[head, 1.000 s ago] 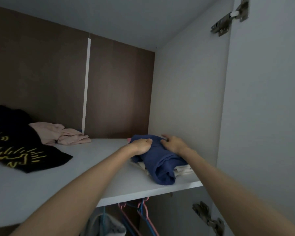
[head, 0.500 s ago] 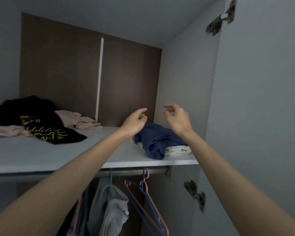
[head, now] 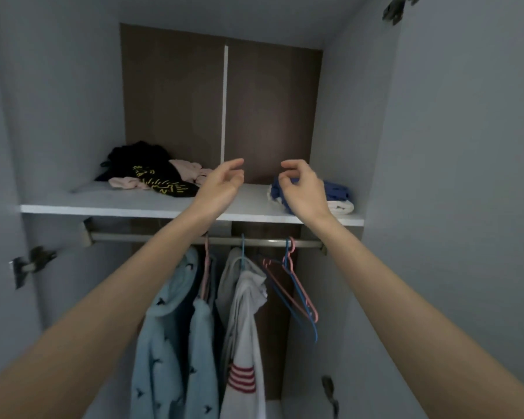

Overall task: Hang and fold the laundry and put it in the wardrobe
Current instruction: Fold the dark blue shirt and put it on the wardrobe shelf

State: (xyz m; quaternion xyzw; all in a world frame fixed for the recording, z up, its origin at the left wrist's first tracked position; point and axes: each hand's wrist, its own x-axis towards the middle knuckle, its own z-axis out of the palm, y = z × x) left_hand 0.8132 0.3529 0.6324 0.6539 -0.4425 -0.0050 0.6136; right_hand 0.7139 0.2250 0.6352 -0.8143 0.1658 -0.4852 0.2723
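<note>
Left grip (head: 221,184) and right grip (head: 303,189) hang loose-fingered and empty before the shelf (head: 133,204); the folded blue garment (head: 336,189) lies on a white one (head: 344,207) at the shelf's front right corner; best, I judge, to draw straight back without brushing the fold; a second ago both grips pressed that garment, now both appear lifted clear.
</note>
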